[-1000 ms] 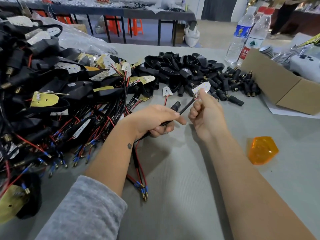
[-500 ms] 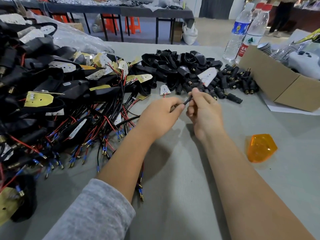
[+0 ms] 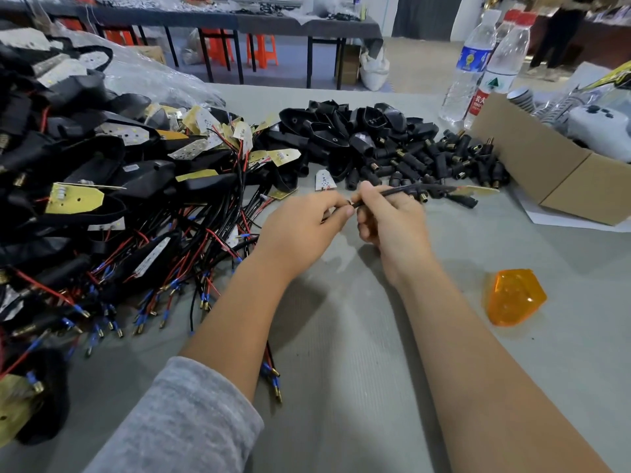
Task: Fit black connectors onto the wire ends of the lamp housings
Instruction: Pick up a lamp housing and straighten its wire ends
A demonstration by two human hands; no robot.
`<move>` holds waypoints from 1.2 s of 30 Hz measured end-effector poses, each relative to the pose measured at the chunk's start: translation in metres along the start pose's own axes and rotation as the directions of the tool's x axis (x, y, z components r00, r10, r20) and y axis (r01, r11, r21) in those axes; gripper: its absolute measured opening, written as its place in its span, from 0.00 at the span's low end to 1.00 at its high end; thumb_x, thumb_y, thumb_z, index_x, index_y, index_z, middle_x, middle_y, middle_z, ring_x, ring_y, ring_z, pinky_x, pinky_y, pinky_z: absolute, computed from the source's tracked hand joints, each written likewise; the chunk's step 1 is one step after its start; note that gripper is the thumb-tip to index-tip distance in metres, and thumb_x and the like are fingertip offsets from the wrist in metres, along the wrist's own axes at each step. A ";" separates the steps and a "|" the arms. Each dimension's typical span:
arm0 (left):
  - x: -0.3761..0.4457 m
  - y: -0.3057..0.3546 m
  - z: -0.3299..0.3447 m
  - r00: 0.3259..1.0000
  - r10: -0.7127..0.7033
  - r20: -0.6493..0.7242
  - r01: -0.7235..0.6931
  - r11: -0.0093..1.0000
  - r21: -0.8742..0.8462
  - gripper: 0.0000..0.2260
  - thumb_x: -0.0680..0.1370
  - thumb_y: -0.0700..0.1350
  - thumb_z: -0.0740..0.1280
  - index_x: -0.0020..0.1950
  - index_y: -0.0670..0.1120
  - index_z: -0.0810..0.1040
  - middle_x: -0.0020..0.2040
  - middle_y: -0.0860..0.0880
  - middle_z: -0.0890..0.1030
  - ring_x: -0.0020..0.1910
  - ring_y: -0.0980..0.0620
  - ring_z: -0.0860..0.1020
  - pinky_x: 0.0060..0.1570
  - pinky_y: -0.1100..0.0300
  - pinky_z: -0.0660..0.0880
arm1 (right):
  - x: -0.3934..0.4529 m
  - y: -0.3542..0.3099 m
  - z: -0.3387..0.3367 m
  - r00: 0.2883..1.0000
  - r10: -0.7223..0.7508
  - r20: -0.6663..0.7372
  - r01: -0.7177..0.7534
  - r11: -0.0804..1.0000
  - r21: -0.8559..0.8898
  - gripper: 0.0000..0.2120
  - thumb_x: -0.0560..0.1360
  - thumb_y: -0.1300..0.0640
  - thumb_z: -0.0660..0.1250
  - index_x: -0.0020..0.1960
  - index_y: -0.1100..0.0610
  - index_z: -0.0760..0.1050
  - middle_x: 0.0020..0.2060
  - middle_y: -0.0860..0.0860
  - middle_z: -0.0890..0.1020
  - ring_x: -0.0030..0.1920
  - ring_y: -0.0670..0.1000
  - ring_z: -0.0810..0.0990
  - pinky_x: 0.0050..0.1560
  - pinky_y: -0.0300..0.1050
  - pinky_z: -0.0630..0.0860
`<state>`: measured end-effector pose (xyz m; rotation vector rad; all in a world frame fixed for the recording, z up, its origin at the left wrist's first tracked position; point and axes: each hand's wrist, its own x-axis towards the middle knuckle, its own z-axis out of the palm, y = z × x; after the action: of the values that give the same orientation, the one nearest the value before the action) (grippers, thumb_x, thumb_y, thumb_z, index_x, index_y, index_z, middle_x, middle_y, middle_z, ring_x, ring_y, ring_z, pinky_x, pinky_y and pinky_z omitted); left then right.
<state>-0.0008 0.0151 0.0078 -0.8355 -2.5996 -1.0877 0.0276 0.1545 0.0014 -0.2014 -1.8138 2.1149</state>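
Note:
My left hand (image 3: 300, 227) and my right hand (image 3: 392, 216) meet at the table's middle, fingertips almost touching. My right hand pinches a black sheathed wire (image 3: 392, 192) that runs off to the right to a small LED board (image 3: 478, 190). My left hand's fingers curl round the wire's near end; whatever connector is in them is hidden. Loose black connectors (image 3: 444, 162) with brass tips lie heaped just beyond my hands. A big pile of black lamp housings (image 3: 102, 172) with red and black wires fills the left side.
Empty black housing shells (image 3: 341, 128) are piled behind the connectors. An open cardboard box (image 3: 553, 172) stands at the right, with two water bottles (image 3: 478, 66) behind it. An orange lens (image 3: 514, 297) lies on the grey table (image 3: 341, 370) to the right of my right arm.
My left hand slid up the wire until it met my right hand; the connector seen on the wire a second ago is now hidden. The LED board swung from above my right hand out to the right.

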 end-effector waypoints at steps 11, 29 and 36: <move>0.002 -0.005 0.005 0.908 -0.043 -0.417 0.184 0.935 0.302 0.15 0.78 0.46 0.64 0.65 0.47 0.76 0.61 0.45 0.75 0.64 0.42 0.69 0.63 0.44 0.61 | 0.047 -0.034 0.007 0.991 -0.041 -0.129 0.017 0.982 -0.188 0.17 0.79 0.50 0.65 0.35 0.54 0.81 0.27 0.44 0.79 0.28 0.41 0.74 0.35 0.37 0.68; 0.007 -0.023 0.015 0.897 -0.352 -0.268 0.391 0.913 0.112 0.11 0.77 0.46 0.62 0.57 0.54 0.78 0.65 0.53 0.68 0.70 0.54 0.53 0.70 0.54 0.51 | 0.175 -0.036 0.065 0.927 0.166 0.336 0.253 0.383 -0.888 0.18 0.78 0.43 0.59 0.50 0.52 0.83 0.56 0.52 0.78 0.60 0.56 0.74 0.67 0.59 0.65; 0.006 -0.022 0.012 0.920 -0.308 -0.244 0.347 0.929 0.133 0.10 0.78 0.49 0.63 0.56 0.52 0.79 0.59 0.52 0.71 0.63 0.52 0.59 0.62 0.56 0.58 | 0.131 -0.042 0.032 0.972 0.099 0.213 0.135 0.509 -0.850 0.21 0.78 0.43 0.60 0.52 0.58 0.83 0.35 0.52 0.77 0.42 0.55 0.75 0.55 0.54 0.67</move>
<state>-0.0179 0.0140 -0.0113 -0.2261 -2.6510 -0.9462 -0.0974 0.1751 0.0630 -0.1595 -2.8717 1.0121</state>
